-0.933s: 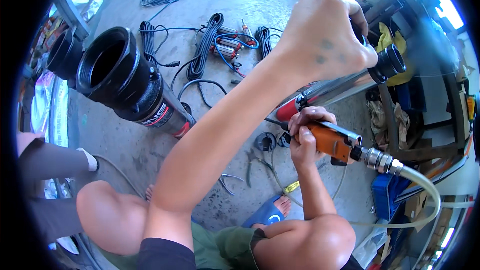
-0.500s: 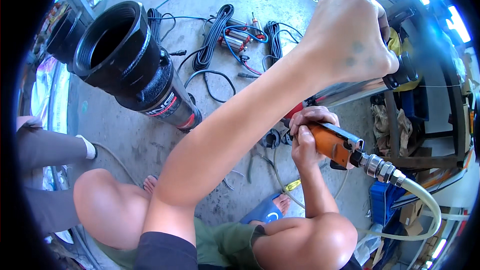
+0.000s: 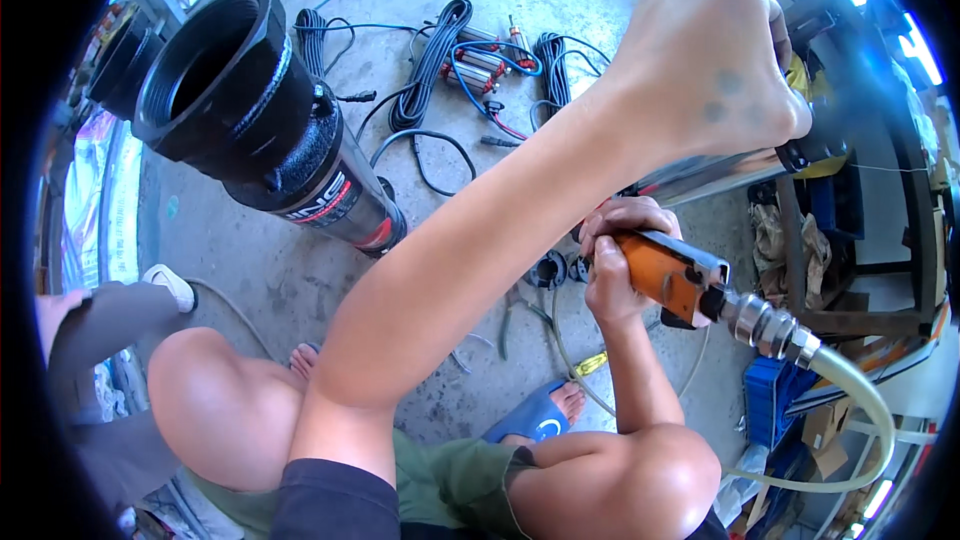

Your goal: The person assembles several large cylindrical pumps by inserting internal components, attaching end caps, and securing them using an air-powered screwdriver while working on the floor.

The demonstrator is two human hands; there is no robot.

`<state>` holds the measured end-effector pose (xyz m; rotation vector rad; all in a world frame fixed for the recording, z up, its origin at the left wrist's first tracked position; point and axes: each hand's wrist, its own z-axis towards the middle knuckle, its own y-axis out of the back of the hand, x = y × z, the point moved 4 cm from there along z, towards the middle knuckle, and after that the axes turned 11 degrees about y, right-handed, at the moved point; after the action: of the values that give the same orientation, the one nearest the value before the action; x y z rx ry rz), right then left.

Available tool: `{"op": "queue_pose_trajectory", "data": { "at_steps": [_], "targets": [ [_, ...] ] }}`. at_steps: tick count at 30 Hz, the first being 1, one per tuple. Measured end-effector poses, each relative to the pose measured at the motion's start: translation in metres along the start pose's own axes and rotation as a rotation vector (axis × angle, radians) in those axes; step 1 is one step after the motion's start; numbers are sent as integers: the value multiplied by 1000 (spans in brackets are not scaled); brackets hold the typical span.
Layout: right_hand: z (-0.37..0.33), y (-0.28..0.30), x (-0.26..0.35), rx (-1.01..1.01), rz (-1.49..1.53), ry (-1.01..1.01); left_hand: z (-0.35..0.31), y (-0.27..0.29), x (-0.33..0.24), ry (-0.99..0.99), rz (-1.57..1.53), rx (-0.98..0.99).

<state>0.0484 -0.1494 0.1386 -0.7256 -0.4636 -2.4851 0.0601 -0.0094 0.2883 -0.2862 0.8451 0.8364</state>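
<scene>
My left arm crosses the view toward the upper right. My left hand [image 3: 710, 65] is closed in a fist, back of the hand toward me; whatever its fingers grip is hidden. Behind and below it is a shiny metal cylinder [image 3: 715, 178] with a black end, partly covered by my hand and forearm. Lower down, my right hand [image 3: 622, 255] is wrapped round an orange air tool [image 3: 660, 272]. A metal coupling [image 3: 768, 325] joins the tool to a pale hose [image 3: 868, 400]. The tool's working end is hidden behind my hand and forearm.
At left stands a large black-topped pump cylinder [image 3: 225, 105], its threaded mouth facing up. Coiled black cable [image 3: 430, 70] and small metal motor-like parts [image 3: 480, 65] lie on the floor. A metal rack [image 3: 860, 323] stands at right. Another person's leg [image 3: 110, 330] shows at left.
My left fist has shifted slightly up and right. The orange tool has dipped a little to the right with its hose. The other person's foot has moved.
</scene>
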Motion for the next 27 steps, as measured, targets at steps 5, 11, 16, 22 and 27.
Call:
{"op": "queue_pose_trajectory", "data": {
  "at_steps": [5, 11, 16, 22, 27],
  "targets": [
    [1, -2, -1, -91, 154, -43, 1, 2, -3, 75, -49, 82],
    [-4, 7, 0, -259, 93, -211, -18, 0, -30, 154, 170, -136],
    [-4, 47, 8, -441, 317, -237, -2, -6, -12, 370, -179, 146],
    [16, 63, -25, -425, 210, -252, 20, 11, 21, 238, -263, 606],
    [17, 59, -43, -391, 271, -235, 18, 5, 18, 252, -312, 642]
  ]
}}
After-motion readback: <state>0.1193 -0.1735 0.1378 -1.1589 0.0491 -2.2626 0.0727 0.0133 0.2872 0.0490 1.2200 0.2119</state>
